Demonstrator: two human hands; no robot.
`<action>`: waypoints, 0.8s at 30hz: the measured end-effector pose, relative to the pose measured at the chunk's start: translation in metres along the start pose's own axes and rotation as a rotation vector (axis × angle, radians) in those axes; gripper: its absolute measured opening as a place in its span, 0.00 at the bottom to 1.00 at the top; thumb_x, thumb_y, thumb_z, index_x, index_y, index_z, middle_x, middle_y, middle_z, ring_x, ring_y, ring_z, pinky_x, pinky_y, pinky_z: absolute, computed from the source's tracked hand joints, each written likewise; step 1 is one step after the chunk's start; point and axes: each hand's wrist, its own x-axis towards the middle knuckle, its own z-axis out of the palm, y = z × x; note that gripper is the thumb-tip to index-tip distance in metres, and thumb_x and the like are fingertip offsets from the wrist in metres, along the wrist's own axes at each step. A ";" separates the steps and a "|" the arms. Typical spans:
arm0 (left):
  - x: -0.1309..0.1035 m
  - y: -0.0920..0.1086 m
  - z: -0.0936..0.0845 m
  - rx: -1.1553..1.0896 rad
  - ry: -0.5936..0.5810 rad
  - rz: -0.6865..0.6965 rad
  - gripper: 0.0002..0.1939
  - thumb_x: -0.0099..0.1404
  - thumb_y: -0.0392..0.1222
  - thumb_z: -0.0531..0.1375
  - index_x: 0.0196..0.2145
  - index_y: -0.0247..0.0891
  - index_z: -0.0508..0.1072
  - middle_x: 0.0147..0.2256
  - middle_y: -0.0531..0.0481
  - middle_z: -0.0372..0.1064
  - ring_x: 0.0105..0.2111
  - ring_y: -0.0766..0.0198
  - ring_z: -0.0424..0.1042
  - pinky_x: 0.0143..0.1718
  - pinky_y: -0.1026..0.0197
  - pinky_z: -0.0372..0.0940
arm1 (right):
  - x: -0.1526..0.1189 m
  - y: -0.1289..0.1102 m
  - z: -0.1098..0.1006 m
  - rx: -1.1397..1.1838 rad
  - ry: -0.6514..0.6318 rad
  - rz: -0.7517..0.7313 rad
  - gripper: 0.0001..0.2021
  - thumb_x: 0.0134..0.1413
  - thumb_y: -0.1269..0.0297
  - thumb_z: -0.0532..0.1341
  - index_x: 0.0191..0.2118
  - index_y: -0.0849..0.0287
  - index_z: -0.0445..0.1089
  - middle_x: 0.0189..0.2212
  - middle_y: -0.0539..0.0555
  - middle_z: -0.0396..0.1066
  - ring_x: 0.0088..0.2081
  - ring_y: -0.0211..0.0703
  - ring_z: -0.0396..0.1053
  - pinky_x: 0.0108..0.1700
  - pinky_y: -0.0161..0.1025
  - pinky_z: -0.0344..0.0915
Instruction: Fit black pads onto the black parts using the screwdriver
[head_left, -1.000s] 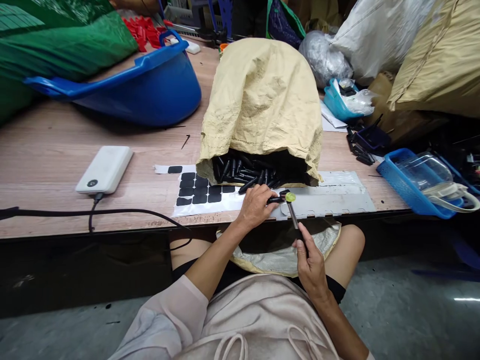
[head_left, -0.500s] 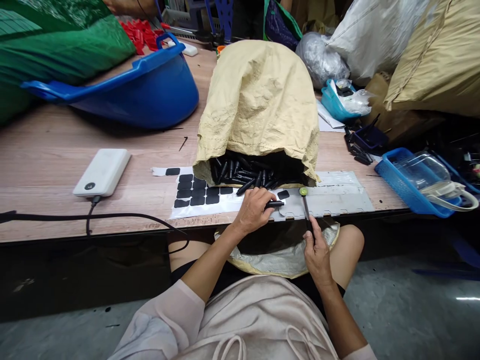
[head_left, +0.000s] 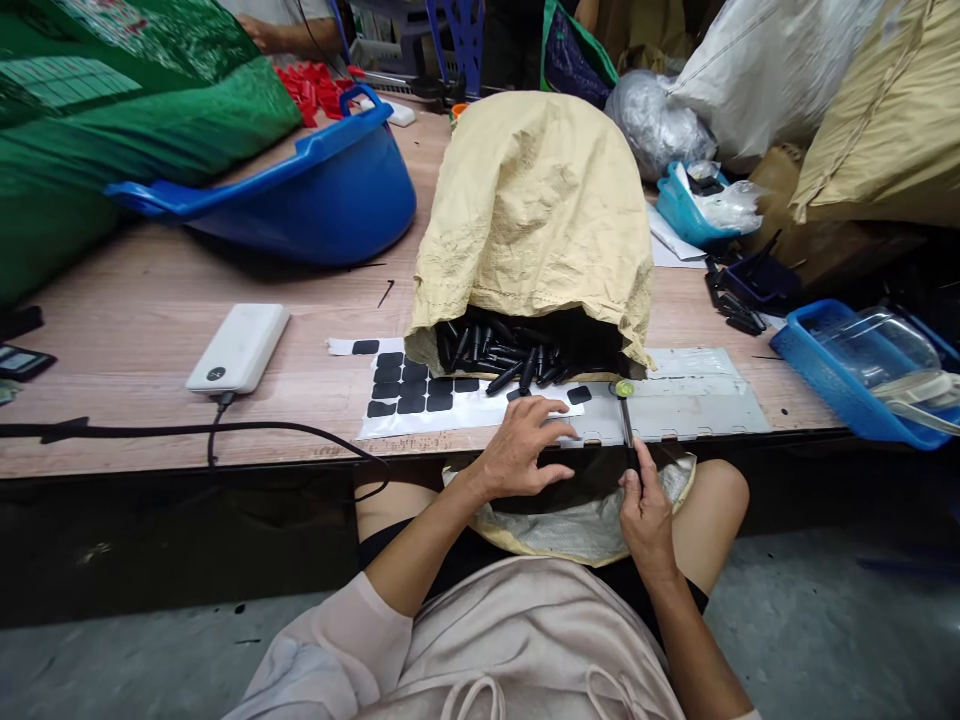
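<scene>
My left hand [head_left: 525, 447] is over the table's front edge with its fingers spread and nothing between them. My right hand [head_left: 646, 510] grips the dark handle of a thin tool [head_left: 628, 425] with a round yellow-green end, which is over the grey strip [head_left: 694, 405]. Black cylindrical pieces [head_left: 506, 350] fill the mouth of a tan sack [head_left: 547, 210] lying on the table. Left of my hands, a white sheet [head_left: 364, 425] carries several black rounded squares [head_left: 412, 372]. Below the table edge, an open sack [head_left: 555, 535] lies between my legs.
A white power bank [head_left: 238, 350] with a black cable [head_left: 150, 430] lies on the left. Behind it are a blue basin [head_left: 322, 200] and a green bag [head_left: 150, 110]. Blue basket [head_left: 862, 400] and teal basket [head_left: 686, 215] stand on the right. A person's arm shows at the top left.
My left hand has opened, and the black piece it held is gone from its fingers. My right hand still holds the tool. The whole view has shifted slightly, moving the scene rightward.
</scene>
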 end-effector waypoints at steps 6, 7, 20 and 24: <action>-0.004 -0.034 -0.014 0.180 0.520 -0.492 0.10 0.69 0.44 0.62 0.47 0.41 0.77 0.45 0.43 0.74 0.49 0.49 0.70 0.55 0.45 0.63 | 0.000 0.000 0.001 -0.010 0.003 -0.007 0.26 0.72 0.59 0.50 0.70 0.59 0.64 0.44 0.61 0.79 0.41 0.48 0.78 0.48 0.44 0.75; -0.004 -0.040 -0.015 0.208 0.548 -0.543 0.10 0.68 0.44 0.63 0.46 0.41 0.77 0.44 0.43 0.73 0.48 0.49 0.70 0.54 0.45 0.63 | 0.000 0.000 0.001 -0.008 0.004 -0.006 0.26 0.72 0.59 0.49 0.70 0.59 0.63 0.44 0.61 0.79 0.41 0.47 0.78 0.47 0.44 0.75; -0.005 -0.038 -0.014 0.148 0.609 -0.415 0.07 0.71 0.46 0.63 0.42 0.41 0.75 0.38 0.47 0.76 0.43 0.53 0.70 0.49 0.50 0.64 | 0.002 -0.001 0.004 -0.010 0.006 -0.005 0.26 0.72 0.60 0.49 0.69 0.62 0.64 0.42 0.60 0.79 0.38 0.45 0.77 0.45 0.42 0.75; 0.009 -0.024 -0.002 0.086 0.296 -0.221 0.06 0.69 0.44 0.66 0.42 0.42 0.76 0.38 0.49 0.76 0.41 0.55 0.70 0.44 0.53 0.63 | 0.003 -0.001 0.005 -0.009 0.016 0.006 0.26 0.71 0.60 0.49 0.69 0.62 0.64 0.42 0.60 0.80 0.35 0.44 0.77 0.44 0.41 0.75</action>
